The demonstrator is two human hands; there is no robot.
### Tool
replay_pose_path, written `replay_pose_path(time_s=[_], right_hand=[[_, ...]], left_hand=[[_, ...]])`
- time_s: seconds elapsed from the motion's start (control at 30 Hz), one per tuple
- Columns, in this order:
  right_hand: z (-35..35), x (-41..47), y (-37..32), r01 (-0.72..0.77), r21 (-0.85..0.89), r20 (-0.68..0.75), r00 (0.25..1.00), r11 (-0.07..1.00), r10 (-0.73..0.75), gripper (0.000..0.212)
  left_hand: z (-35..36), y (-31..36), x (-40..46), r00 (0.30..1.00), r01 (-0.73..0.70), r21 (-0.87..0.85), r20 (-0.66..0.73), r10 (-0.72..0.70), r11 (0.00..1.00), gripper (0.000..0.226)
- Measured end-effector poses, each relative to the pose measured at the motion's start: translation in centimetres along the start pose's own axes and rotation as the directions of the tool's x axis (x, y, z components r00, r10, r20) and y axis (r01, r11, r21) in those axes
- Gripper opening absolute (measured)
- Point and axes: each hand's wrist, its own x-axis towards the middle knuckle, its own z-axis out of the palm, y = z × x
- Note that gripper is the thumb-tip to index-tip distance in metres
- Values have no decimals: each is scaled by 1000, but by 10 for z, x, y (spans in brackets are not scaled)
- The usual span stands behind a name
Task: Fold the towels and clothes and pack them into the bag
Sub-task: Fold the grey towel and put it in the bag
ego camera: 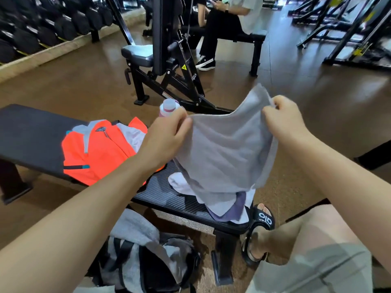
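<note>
A grey towel (224, 149) hangs in the air above the black bench (31, 136). My left hand (167, 136) pinches its upper left corner and my right hand (285, 121) grips its upper right edge. The towel's lower end drapes onto a white cloth (179, 185) and a purple cloth (237, 208) piled on the bench's near end. An orange and grey jacket (99, 153) lies spread on the bench to the left, partly behind my left forearm. A grey and black bag (148, 256) sits open on the floor under the bench.
A pink-banded bottle (168, 107) stands on the bench behind my left hand. A black weight machine (169, 60) stands beyond the bench. A seated person (222, 28) is on another bench behind it. Dumbbell racks (42, 28) line the far left. My sandalled foot (260, 229) rests by the bench leg.
</note>
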Motion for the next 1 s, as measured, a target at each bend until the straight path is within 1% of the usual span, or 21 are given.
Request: replay_pose_path(time_s=[0.03,0.07,0.13,0.2,0.23,0.3,0.33,0.37,0.4,0.43,0.5,0.53,0.6,0.67,0.7,0.77,0.83,0.87,0.9,0.93,1.0], right_hand=[[1,-2,2,-23,-9,77,997,1000,24,8],[4,-7,2,-34,24,172,985,999,29,15],[10,-19,-3,-16,135,362,932,991,-35,51],[19,-27,-10,80,212,428,888,974,-166,78],[23,-31,-15,140,225,421,878,964,-226,84],[29,-34,-23,332,192,378,844,924,-381,80],[32,-34,-26,415,175,380,808,893,-450,69],[35,-34,-27,470,136,386,785,872,-484,50],[38,-37,-31,483,99,394,784,870,-480,26],[41,-38,-33,483,59,381,798,874,-467,18],[46,-37,-32,501,27,313,818,865,-483,32],[46,-36,-33,510,21,267,826,860,-497,32],[41,-35,-36,529,-6,192,834,849,-518,27],[35,-29,-39,511,-17,145,852,859,-504,22],[31,-26,-41,502,-32,133,859,864,-494,19],[26,-19,-42,469,-70,108,881,880,-461,12],[22,-14,-43,408,-143,83,913,902,-400,9],[21,-15,-45,366,-186,110,930,912,-351,10],[21,-17,-49,324,-218,181,940,921,-288,12],[22,-22,-53,287,-226,284,933,931,-219,13],[29,-34,-62,215,-150,483,867,965,-119,13]], left_hand=[[-7,10,6,998,-43,55,-53,46,998,22],[-13,19,12,991,-87,127,-87,98,988,18],[-21,38,21,969,-161,304,-133,209,939,17],[-24,49,25,931,-239,443,-147,333,864,19],[-25,51,26,915,-279,478,-129,381,833,20],[-25,47,24,894,-354,502,-68,444,789,21],[-25,45,23,889,-376,505,-40,456,777,20],[-25,42,22,890,-383,504,-22,455,774,20],[-24,39,19,896,-382,499,-8,445,778,20],[-24,37,17,897,-384,490,-2,442,782,21],[-23,32,12,897,-396,476,19,441,785,24],[-24,29,9,900,-400,470,39,434,787,26],[-26,16,5,923,-374,435,92,373,819,31],[-27,-3,1,954,-297,425,174,245,855,22],[-27,-12,-1,966,-252,428,171,196,868,18],[-30,-21,-3,994,-100,330,71,81,939,10],[-34,-18,2,992,125,76,-32,-123,989,9],[-36,-13,6,973,223,-61,-49,-226,973,14],[-36,-8,10,956,279,-164,-47,-290,946,19],[-35,-2,14,950,294,-207,-43,-309,933,21],[-32,14,19,959,265,-194,-46,-279,944,20]])
